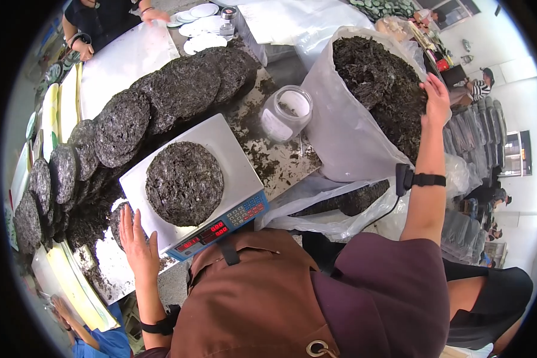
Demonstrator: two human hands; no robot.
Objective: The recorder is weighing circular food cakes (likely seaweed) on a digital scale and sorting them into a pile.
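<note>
A round, flat cake of dark dried seaweed [185, 183] lies on the metal pan of a digital scale [232, 152], whose red display is lit. My left hand [138, 239] is stretched out flat at the scale's left side. It partly covers another seaweed cake [116, 221], and whether it touches that cake is unclear. To the right, a big translucent plastic bag [340, 129] stands with its mouth wide, filled with loose dark seaweed [376, 76]. My right hand [436, 100] is at the far right rim of this bag, fingers spread against the seaweed.
Overlapping stacks of seaweed cakes [179, 89] curve behind and left of the scale. A clear plastic jar [281, 116] stands between scale and bag, among scattered crumbs. Across the table a person's hand [86, 51] rests near white discs [203, 27]; another person's hands [62, 308] are lower left.
</note>
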